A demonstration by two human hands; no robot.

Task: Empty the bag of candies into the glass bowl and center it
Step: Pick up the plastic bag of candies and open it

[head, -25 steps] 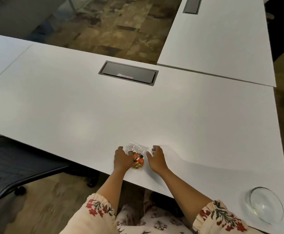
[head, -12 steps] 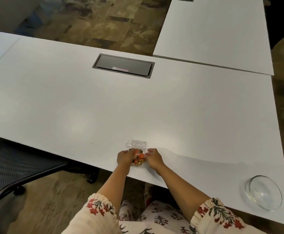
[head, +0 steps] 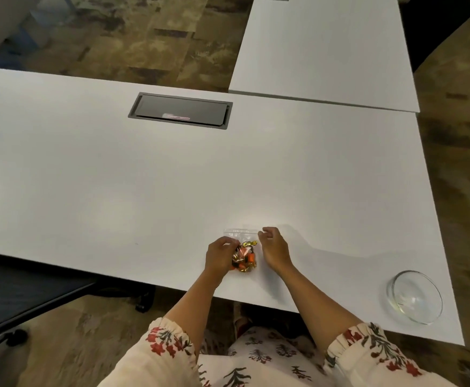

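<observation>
A small clear zip bag of candies (head: 243,254) lies flat on the white table (head: 172,174) near its front edge; orange, gold and dark wrappers show through. My left hand (head: 219,256) rests on the bag's left side, fingers curled on the plastic. My right hand (head: 272,248) pinches the bag's top right corner by the zip strip. An empty glass bowl (head: 414,296) sits far to the right, close to the table's front right corner, apart from both hands.
A grey cable hatch (head: 180,110) is set into the table at the back. A second white table (head: 326,46) adjoins at the back right. A black office chair (head: 18,291) stands at the left below the table edge.
Both hands closed in on the bag from either side. The right hand has shifted up to the bag's top corner, and the bag now lies flatter and stretched out. The camera has tilted down.
</observation>
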